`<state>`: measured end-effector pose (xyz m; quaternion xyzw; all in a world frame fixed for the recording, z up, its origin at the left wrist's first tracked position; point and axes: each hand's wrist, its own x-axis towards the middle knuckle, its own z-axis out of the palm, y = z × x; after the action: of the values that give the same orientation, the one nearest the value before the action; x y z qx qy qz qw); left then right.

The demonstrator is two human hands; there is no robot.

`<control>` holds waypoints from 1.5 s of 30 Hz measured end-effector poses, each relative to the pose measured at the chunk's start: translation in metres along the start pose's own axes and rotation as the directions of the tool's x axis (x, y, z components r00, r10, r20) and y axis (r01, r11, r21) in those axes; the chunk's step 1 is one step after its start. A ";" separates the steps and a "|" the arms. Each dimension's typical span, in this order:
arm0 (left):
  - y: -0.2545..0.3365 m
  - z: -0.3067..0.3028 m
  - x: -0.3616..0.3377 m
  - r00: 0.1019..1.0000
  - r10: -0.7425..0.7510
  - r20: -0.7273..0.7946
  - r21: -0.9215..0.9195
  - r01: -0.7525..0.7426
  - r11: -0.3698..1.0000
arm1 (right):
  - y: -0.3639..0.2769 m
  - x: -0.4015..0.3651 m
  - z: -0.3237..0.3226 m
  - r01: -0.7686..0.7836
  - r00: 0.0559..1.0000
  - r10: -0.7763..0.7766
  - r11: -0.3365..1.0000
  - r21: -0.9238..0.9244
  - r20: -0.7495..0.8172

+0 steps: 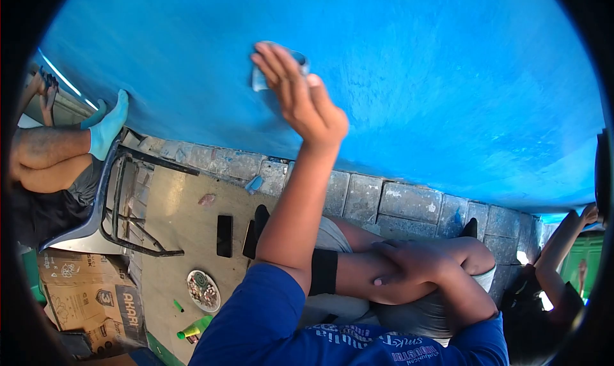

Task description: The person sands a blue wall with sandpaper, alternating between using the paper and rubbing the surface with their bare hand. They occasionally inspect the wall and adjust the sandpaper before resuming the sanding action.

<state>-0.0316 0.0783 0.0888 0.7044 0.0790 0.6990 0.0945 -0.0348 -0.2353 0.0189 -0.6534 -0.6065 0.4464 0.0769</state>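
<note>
My left hand (304, 104) is raised against the blue wall (422, 78), its back toward me and its fingers close together. Under those fingers, flat against the wall, is a small piece of what looks like sandpaper (259, 80); a pale corner and a dark edge show, the rest is covered. Lower down, my right hand (406, 262) lies across my bent leg (358, 273), holding nothing that I can see. Its fingers are spread along the leg, with the thumb apart.
Grey paving blocks (409, 203) run along the wall's foot. On the floor are a black phone (224, 235), a plate (204, 291) and a green-yellow bottle (195, 327). A person in light-blue socks (105, 132) sits on a chair (118, 200) at left. Another person's arm (563, 244) is at right.
</note>
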 end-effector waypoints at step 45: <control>0.019 0.007 -0.007 0.982 -0.184 -0.038 0.062 0.186 0.981 | 0.011 0.005 -0.011 -0.030 0.999 0.026 0.995 0.092 0.038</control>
<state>-0.0250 0.0585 0.0868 0.6855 0.1686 0.6953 0.1348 -0.0196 -0.2292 0.0162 -0.6493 -0.5774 0.4869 0.0895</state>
